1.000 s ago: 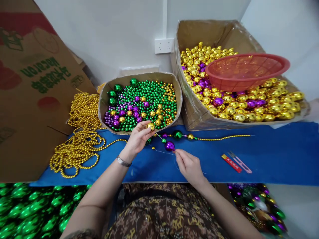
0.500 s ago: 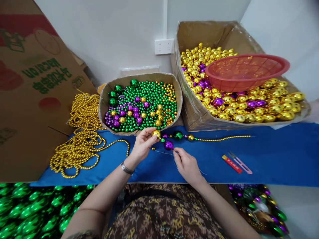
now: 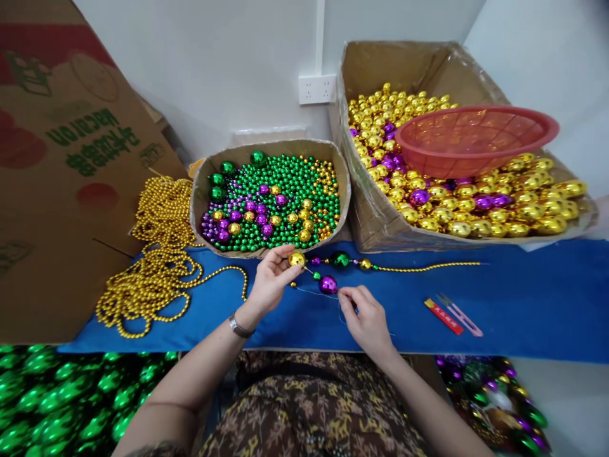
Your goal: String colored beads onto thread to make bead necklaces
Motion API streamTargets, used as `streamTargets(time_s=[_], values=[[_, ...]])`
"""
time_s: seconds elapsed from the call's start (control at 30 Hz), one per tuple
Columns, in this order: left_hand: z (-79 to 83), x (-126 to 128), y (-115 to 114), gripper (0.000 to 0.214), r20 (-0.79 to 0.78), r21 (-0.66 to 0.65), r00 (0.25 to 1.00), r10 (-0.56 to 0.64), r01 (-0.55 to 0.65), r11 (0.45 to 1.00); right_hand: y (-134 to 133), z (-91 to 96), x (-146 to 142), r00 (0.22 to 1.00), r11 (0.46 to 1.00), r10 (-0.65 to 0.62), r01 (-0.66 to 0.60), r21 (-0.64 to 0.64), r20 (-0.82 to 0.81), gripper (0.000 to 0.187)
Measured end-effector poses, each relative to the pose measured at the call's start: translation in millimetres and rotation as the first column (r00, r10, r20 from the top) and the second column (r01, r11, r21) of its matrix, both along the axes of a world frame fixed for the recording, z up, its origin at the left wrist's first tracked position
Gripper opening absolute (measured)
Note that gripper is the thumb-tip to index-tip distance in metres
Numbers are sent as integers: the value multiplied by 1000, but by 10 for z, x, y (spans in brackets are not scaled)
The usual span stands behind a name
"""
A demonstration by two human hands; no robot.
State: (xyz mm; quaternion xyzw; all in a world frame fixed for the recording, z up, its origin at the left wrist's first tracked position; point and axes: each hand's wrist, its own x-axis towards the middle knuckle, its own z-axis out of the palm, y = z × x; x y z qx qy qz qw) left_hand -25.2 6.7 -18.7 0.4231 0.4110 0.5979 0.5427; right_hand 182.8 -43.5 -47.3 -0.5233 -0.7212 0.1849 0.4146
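Note:
My left hand [image 3: 272, 284] pinches a large gold bead [image 3: 297, 260] just in front of the bead box. From it a thread runs down to the right through a small green bead [image 3: 316, 275] and a large purple bead [image 3: 328, 284]. Beside the purple bead, the closed fingers of my right hand [image 3: 365, 317] grip the thread, with a thin loose length hanging below. Behind lies the rest of the strand, with a big green bead [image 3: 340, 259], a smaller gold bead [image 3: 364, 264] and a gold beaded tail [image 3: 428, 268].
A cardboard box [image 3: 346, 190] holds small green, purple and gold beads. At the right, a larger box [image 3: 375, 222] of gold beads carries a red basket [image 3: 476, 162]. Gold bead chains [image 3: 157, 285] lie left; pink-handled thread snips [image 3: 464, 317] and a red packet [image 3: 443, 316] lie right.
My right hand has moved slightly right and down, and the purple and green beads have shifted the same way. A stretch of thread now shows between the gold and green beads.

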Motion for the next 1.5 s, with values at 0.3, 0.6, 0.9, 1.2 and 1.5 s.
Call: streamTargets(time_s=[0.3, 0.6, 0.9, 1.2, 1.5], values=[[-1, 14, -30, 43, -65, 99, 996, 56, -49, 994, -22, -33, -29, 999, 998, -22, 20, 67, 37, 18], [33, 28, -35, 43, 34, -6, 998, 59, -59, 998, -18, -39, -5, 997, 999, 33, -36, -33, -63, 18], [10, 42, -74, 44, 69, -38, 995, -68, 71, 997, 38, -145, -28, 971, 950, 48, -117, -291, -235, 27], [77, -9, -61, 45, -133, 37, 983, -123, 129, 991, 52, -224, -113, 718, 769, -81, -396, -502, -691, 45], [317, -318, 356, 39, -192, 0, 967, -170, 173, 985, 62, -92, -93, 382, 737, -211, -543, -403, -900, 36]])
